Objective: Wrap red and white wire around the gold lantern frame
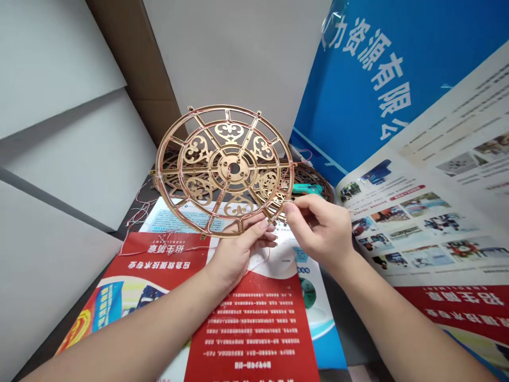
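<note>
A round gold openwork frame (234, 168), like a wheel with spokes and scroll ornaments, is held up tilted in front of me. Thin red wire runs along its rings and spokes. My left hand (242, 244) grips the lower rim, thumb in front and fingers behind. Close to the lower right rim, my right hand (318, 225) is closed in a pinch. A thin pale tip shows at its fingertips, too small to name. Loose red wire hangs below the frame near my left wrist.
Similar gold frames (318, 172) lie behind, with a teal tool (307, 189) on them. Loose wire (139, 212) tangles at the left. Red printed leaflets (246, 323) cover the dark table. White panels (55, 212) stand left, a blue board (437, 48) and a printed sheet (437, 212) right.
</note>
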A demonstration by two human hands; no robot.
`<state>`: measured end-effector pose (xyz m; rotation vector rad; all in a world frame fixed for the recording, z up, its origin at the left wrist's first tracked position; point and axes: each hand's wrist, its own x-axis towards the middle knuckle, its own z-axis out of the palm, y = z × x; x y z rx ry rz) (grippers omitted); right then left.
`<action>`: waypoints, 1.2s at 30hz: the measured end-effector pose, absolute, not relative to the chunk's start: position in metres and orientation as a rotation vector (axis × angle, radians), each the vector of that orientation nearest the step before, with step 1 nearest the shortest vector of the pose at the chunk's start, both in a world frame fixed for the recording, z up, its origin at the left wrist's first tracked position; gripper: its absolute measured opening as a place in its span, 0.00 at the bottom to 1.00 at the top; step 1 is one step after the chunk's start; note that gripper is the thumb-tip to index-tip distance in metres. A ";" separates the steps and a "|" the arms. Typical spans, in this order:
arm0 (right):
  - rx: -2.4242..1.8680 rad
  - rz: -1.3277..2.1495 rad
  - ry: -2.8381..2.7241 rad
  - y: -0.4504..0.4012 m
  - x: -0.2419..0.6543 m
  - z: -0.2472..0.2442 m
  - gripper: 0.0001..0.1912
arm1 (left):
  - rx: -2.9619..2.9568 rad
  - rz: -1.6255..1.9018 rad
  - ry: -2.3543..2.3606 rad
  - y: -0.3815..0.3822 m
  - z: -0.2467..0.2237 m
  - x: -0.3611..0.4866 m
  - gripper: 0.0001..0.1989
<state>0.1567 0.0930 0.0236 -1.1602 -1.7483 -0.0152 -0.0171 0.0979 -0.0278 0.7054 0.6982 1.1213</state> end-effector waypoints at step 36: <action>-1.220 -0.105 -1.946 0.105 0.190 0.030 0.03 | 0.904 1.077 0.729 0.090 -0.027 -0.022 0.14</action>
